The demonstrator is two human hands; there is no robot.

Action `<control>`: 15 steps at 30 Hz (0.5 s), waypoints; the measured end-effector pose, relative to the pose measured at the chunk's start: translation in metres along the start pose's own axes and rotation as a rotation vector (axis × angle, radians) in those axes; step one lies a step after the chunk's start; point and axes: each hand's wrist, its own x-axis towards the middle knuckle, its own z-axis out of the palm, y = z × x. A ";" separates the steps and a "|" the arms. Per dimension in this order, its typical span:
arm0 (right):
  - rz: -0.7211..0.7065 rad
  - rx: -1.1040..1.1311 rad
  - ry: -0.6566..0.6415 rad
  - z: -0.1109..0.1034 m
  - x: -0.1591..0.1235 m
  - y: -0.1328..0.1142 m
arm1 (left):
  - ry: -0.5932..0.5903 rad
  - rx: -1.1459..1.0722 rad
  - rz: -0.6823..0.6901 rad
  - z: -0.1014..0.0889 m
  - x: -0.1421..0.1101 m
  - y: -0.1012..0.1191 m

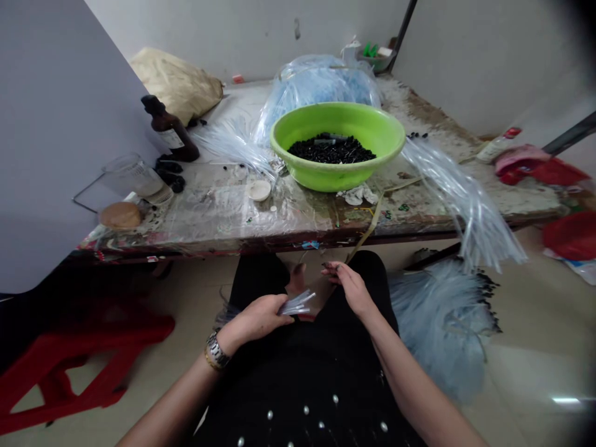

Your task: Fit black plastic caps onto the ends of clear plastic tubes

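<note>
Over my lap, my left hand (261,320) is closed around a small bundle of clear plastic tubes (298,303), whose ends stick out to the right past my thumb. My right hand (347,282) is a short way to the right of those ends, with its fingertips pinched together. Whatever lies between those fingertips, if anything, is too small to make out. Beyond both hands, a green basin (338,177) on the worktable holds a heap of small black parts (326,149).
More clear tubes (465,192) hang over the table's (214,214) right front edge, and a large pile (321,84) lies behind the basin. Tubes with black ends (442,329) rest on the floor at right. A brown bottle (172,133), a glass jar (139,180) and a red stool (93,347) are at left.
</note>
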 end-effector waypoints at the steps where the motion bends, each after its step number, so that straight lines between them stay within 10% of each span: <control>1: 0.007 -0.007 -0.004 0.000 0.001 0.002 | 0.008 -0.012 0.000 -0.001 0.000 -0.002; 15: 0.108 -0.044 -0.041 0.007 0.005 0.015 | -0.004 -0.018 -0.021 0.003 0.008 -0.008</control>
